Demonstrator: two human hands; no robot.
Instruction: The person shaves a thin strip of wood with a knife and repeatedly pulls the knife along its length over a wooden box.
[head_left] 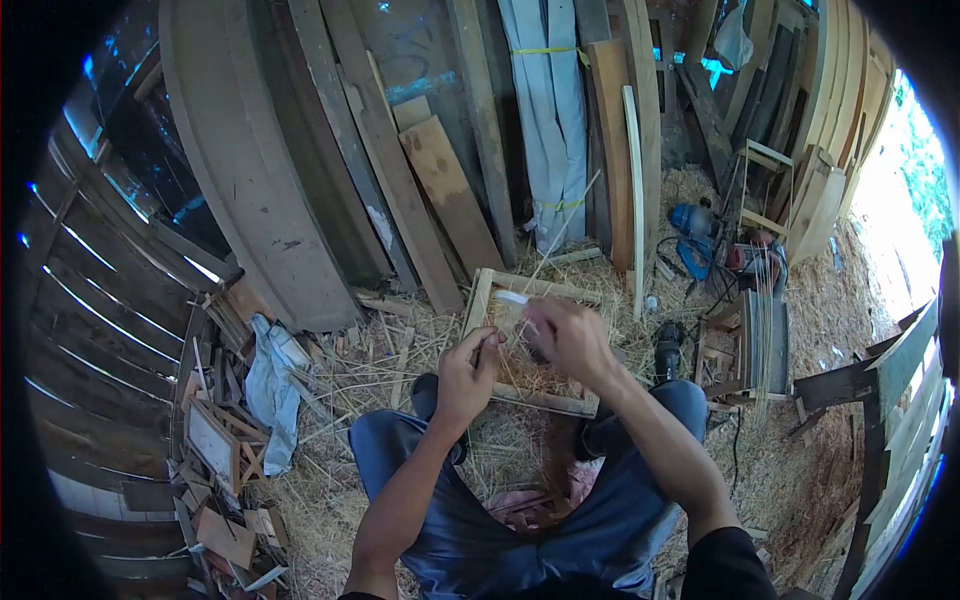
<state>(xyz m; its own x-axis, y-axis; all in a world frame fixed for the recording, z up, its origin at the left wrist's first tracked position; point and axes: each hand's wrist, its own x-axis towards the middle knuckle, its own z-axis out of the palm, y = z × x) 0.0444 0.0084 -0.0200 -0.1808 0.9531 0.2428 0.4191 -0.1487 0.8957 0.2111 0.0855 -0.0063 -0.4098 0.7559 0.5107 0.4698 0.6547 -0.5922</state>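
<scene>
My left hand (468, 378) is closed in a pinch over the near left part of a low wooden frame (478, 300). What its fingers hold, if anything, is too small to make out. Beside it, my right hand (572, 340) is wrapped in a fist. From its finger side a short whitish blade-like piece (511, 297) sticks out to the left. The two hands are a small gap apart. Below them, wood shavings (535, 378) lie inside the frame between my feet. A thin pale stick (568, 222) slants up behind the hands.
Long planks (455, 190) lean on the wall ahead, next to a wrapped grey bundle (545, 120). To the right are a blue power tool (695, 240) and a wooden stand (750, 340). A light blue cloth (270, 390) and wood scraps (228, 535) lie left. Straw-like shavings cover the floor.
</scene>
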